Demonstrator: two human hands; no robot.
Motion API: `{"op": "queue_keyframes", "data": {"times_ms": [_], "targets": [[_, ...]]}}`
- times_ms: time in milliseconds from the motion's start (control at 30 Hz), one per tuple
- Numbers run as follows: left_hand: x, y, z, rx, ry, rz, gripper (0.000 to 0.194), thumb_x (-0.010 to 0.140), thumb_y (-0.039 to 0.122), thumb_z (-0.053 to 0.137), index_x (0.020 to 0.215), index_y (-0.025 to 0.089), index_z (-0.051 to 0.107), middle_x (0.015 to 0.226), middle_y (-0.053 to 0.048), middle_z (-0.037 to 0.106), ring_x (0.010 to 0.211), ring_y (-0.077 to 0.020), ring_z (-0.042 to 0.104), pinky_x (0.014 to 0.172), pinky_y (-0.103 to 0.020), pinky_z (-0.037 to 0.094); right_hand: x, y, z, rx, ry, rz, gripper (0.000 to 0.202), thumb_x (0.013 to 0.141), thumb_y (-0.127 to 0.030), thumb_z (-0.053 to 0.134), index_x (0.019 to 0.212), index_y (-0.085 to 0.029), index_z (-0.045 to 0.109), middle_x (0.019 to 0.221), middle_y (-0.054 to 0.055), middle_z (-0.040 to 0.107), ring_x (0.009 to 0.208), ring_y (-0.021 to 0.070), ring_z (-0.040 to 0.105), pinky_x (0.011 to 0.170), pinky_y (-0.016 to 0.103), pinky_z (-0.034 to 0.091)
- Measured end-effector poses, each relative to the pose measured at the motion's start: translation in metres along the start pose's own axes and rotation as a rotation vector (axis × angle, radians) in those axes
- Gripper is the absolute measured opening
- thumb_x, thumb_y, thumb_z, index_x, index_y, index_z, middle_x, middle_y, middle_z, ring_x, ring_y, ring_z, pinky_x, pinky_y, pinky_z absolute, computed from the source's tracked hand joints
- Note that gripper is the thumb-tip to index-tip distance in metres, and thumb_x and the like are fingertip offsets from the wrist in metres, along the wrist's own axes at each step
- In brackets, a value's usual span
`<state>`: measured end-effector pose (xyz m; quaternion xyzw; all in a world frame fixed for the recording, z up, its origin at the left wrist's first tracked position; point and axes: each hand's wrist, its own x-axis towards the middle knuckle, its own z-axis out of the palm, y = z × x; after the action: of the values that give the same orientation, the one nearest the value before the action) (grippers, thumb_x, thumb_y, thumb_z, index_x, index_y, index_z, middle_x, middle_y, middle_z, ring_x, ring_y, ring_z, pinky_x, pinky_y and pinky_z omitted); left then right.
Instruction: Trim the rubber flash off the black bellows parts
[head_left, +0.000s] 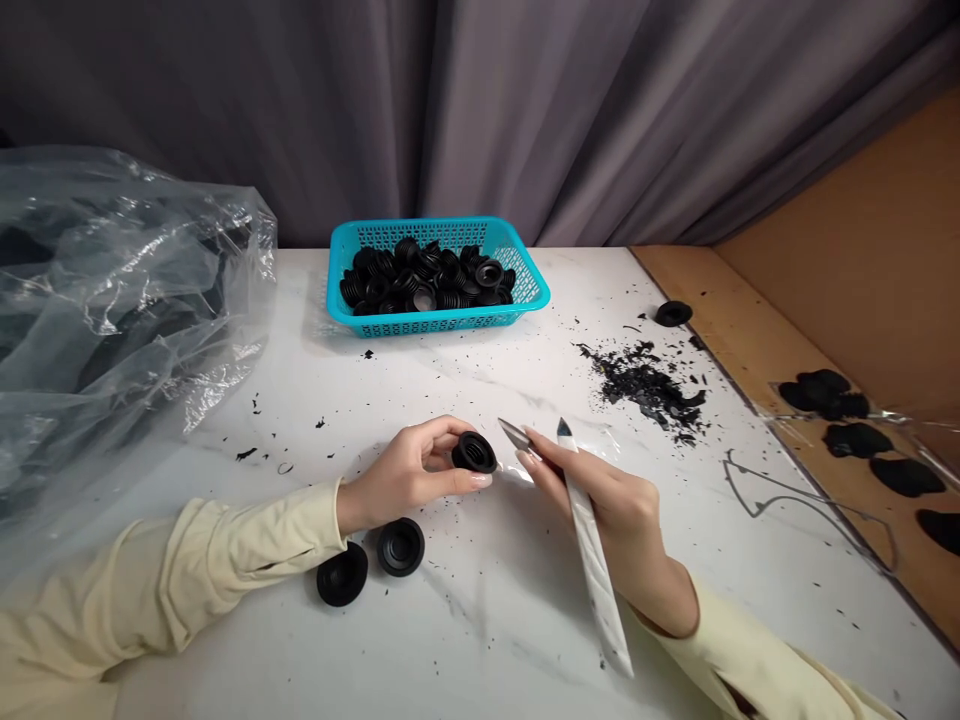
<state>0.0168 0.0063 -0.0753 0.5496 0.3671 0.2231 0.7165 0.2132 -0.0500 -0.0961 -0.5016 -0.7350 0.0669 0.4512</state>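
Observation:
My left hand [420, 468] pinches a small round black rubber part [475, 453] by its rim, its ringed hollow opening facing up and toward the right. To its right, my right hand [600, 490] grips a pointed metal blade [514, 434], whose tip is just apart from the rubber part. A long white-wrapped tool [600, 590] with a dark pointed tip also lies across that hand, slanting down toward me. Below my left wrist, two more black rubber parts [400, 547] [342, 575] rest on the table.
At the back stands a blue basket [439, 322] full of black rubber parts. Black scraps [645, 380] are piled at right, near a lone rubber part [673, 314]. A clear plastic bag [135, 300] covers the left side. A bent grey wire-like piece [810, 495] lies far right.

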Motion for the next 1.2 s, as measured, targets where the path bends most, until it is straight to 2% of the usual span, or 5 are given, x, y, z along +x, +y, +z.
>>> {"op": "queue_keyframes", "data": {"times_ms": [233, 600, 833, 1000, 1200], "targets": [[-0.001, -0.003, -0.002, -0.027, 0.036, 0.036, 0.029, 0.072, 0.027, 0.07, 0.094, 0.016, 0.054, 0.092, -0.006, 0.063, 0.083, -0.0168, 0.059, 0.073, -0.03, 0.047, 0.005, 0.024, 0.004, -0.141, -0.004, -0.008, 0.028, 0.098, -0.033, 0.045, 0.103, -0.015, 0.066, 0.065, 0.004, 0.063, 0.049, 0.0152, 0.057, 0.046, 0.026, 0.046], [-0.006, 0.006, 0.0, 0.175, 0.108, 0.13, 0.027, 0.076, 0.031, 0.062, 0.093, 0.016, 0.048, 0.081, 0.0, 0.05, 0.062, -0.0098, 0.049, 0.052, -0.022, 0.046, 0.011, 0.023, 0.009, -0.314, -0.21, -0.024, 0.065, 0.099, -0.055, 0.021, 0.093, -0.012, 0.069, 0.065, 0.007, 0.06, 0.049, 0.0166, 0.056, 0.039, 0.025, 0.023], [-0.005, -0.005, -0.012, 0.509, 0.2, 0.279, 0.02, 0.076, 0.019, 0.057, 0.094, 0.016, 0.05, 0.087, -0.002, 0.055, 0.061, -0.0096, 0.05, 0.053, -0.023, 0.045, 0.016, 0.02, 0.009, -0.09, -0.186, 0.066, 0.057, 0.092, -0.063, 0.036, 0.088, -0.016, 0.068, 0.066, 0.006, 0.061, 0.052, 0.0178, 0.057, 0.045, 0.026, 0.037], [-0.004, -0.008, -0.016, 0.714, 0.156, 0.503, 0.033, 0.069, 0.003, 0.047, 0.097, 0.017, 0.056, 0.097, -0.007, 0.059, 0.087, -0.0202, 0.058, 0.075, -0.034, 0.051, 0.03, -0.003, 0.013, 0.188, -0.24, 0.156, 0.048, 0.093, -0.057, 0.043, 0.072, -0.018, 0.063, 0.059, 0.002, 0.059, 0.051, 0.015, 0.055, 0.05, 0.025, 0.043], [-0.015, 0.018, -0.019, 0.848, 0.222, 0.709, 0.035, 0.077, 0.002, 0.044, 0.108, 0.016, 0.052, 0.109, -0.011, 0.057, 0.108, -0.0233, 0.055, 0.094, -0.043, 0.048, 0.068, -0.027, 0.018, 0.503, -0.331, 0.262, 0.036, 0.082, -0.054, 0.061, 0.076, -0.019, 0.054, 0.064, 0.0, 0.058, 0.049, 0.0128, 0.051, 0.047, 0.025, 0.044]]}}
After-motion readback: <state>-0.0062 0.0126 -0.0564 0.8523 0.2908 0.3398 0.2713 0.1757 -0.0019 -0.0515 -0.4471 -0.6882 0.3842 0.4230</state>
